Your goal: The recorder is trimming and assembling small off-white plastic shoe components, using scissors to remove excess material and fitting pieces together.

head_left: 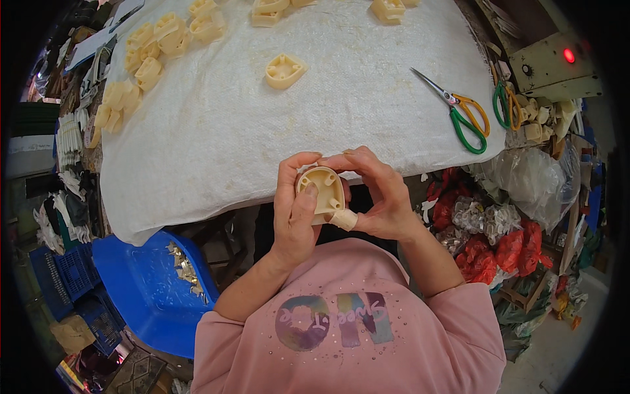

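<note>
Between my two hands, just in front of the table's near edge, is a cream-coloured molded plastic piece [320, 200], its hollow side with small posts facing up. My left hand [295, 213] is closed on its left side, the thumb pressing inside the hollow. Curled round the far and right sides is my right hand [384, 197]. A beige wrap [343, 219] covers that thumb's tip, which rests at the piece's near edge. The fingers beneath the piece are partly hidden. Farther off, a similar piece [285, 71] lies alone on the white cloth [223, 125].
Scissors [459, 110] with green and yellow handles lie open on the right; a second pair [505, 102] is beyond. Several cream pieces [172, 34] line the far left. A blue tub [151, 282] stands lower left. Red and clear plastic bags [505, 243] pile up at right.
</note>
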